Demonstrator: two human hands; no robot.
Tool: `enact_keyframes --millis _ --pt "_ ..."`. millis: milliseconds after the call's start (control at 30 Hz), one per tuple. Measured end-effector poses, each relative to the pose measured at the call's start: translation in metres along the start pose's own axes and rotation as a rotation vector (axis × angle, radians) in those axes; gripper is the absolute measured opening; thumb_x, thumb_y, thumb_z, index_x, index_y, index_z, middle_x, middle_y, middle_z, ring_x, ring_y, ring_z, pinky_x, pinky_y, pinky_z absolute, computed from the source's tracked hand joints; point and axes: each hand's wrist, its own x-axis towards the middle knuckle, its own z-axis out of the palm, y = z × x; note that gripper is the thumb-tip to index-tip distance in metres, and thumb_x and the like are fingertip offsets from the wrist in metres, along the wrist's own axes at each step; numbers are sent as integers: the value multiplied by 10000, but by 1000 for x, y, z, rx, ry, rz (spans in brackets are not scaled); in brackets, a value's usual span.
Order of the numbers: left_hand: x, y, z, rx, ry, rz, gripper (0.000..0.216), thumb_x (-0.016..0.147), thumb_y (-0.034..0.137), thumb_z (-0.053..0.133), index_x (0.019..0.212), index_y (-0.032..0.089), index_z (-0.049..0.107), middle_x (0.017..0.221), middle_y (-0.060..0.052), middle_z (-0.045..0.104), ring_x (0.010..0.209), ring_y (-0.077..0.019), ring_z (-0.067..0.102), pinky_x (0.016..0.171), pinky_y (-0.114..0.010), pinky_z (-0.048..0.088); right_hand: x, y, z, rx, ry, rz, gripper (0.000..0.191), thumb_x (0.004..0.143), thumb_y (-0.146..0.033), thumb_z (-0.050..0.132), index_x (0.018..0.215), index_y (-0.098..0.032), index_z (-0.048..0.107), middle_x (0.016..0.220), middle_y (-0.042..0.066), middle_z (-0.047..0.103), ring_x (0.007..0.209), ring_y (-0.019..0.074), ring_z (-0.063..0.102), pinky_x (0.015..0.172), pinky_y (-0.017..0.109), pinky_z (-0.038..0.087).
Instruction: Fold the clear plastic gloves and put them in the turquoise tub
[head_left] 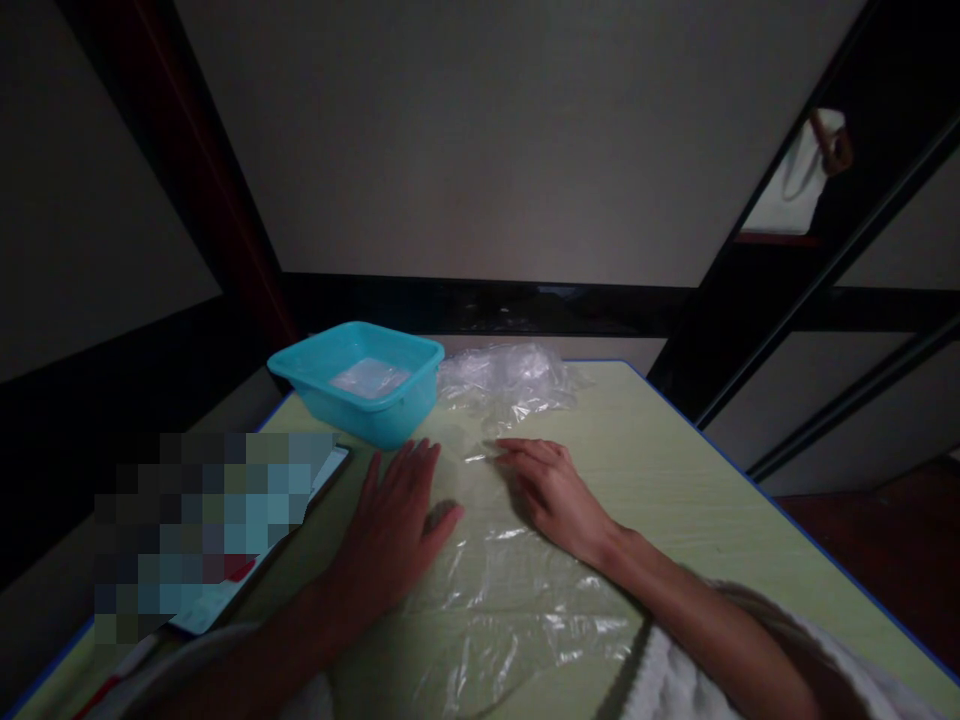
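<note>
A clear plastic bag [517, 590] lies spread on the table between my forearms, wrinkled and shiny. My left hand [397, 510] is open over the bag's left side, palm down, fingers apart and thumb out to the right. At the bag's upper part, my right hand [553, 490] has its fingertips drawn together in a pinch on the thin film. Just beyond my left fingertips stands a turquoise plastic basin [405, 410], with a flat, clear folded packet [369, 378] inside. A crumpled pile of clear plastic [517, 375] sits right of the basin.
The pale yellow-green table [675, 500] has a blue edge. A tablet-like device [202, 610], mostly blurred out, lies at the left. Panelled doors [487, 150] rise behind the table. A white bag [787, 190] is in a dark recess at upper right.
</note>
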Motion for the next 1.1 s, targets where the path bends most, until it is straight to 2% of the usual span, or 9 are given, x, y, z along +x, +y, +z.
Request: enact_keyframes --millis 167,300,467,633,800,933,1000,1067,1100 --pt "-5 14 -8 -122 -40 181 354 860 218 408 1170 92 524 1271 -169 543 1178 -258 510 970 -422 452 -4 -7 -6 -24 -123 -59 385 813 -22 409 1160 -48 573 1261 195 542 1162 247 512 982 399 419" --pt "-11 25 -13 -187 -165 266 341 847 188 419 1151 124 560 1268 -128 558 1176 -213 516 982 -358 451 -10 -12 -17 -19 -272 -87 410 916 -175 373 1289 -36 468 1346 201 462 1239 242 446 1032 392 383" --pt "-13 23 -14 -180 -316 308 508 840 275 504 1312 100 429 1409 -161 394 1292 -258 382 1034 -429 378 -19 -8 -31 62 -454 -112 708 888 -461 443 1410 -24 247 1474 219 179 1371 274 149 1109 452 215" --pt "-9 17 -12 -125 -456 286 593 851 344 512 1390 184 324 1478 -114 256 1365 -281 213 1078 -514 247 -24 7 -25 27 -536 -47 866 825 -580 458 1418 -5 196 1470 240 79 1370 321 37 1104 529 116" --pt "-8 14 -9 -115 -431 296 635 841 382 530 1402 189 302 1481 -120 252 1372 -303 182 1070 -542 235 -23 20 -17 40 -452 -63 826 817 -588 467 1418 -66 250 1479 220 126 1376 309 61 1106 521 114" --pt "-9 12 -10 -133 -350 335 620 843 339 525 1393 145 313 1482 -153 244 1365 -315 205 1059 -545 263 -18 12 -35 20 -456 -127 775 814 -549 512 1404 -98 288 1493 200 166 1381 302 104 1096 523 139" --pt "-9 13 -13 -172 -274 352 547 842 283 515 1351 136 379 1451 -151 325 1328 -298 305 1044 -500 324 -16 2 -50 -10 -465 -189 663 799 -496 571 1317 -108 425 1423 181 357 1332 287 277 1068 483 248" --pt "-10 15 -16 -209 -194 348 419 840 229 495 1251 149 492 1356 -129 471 1229 -263 448 1000 -435 403 -17 -9 -63 1 -513 -236 425 754 -370 660 1086 -113 598 1126 131 601 1077 239 535 923 374 429" --pt "-10 16 -17 -225 -159 342 356 838 207 483 1185 158 542 1287 -114 539 1165 -245 507 970 -407 435 -19 -15 -67 -4 -531 -249 327 717 -321 690 979 -133 634 991 95 631 950 220 577 854 351 464"
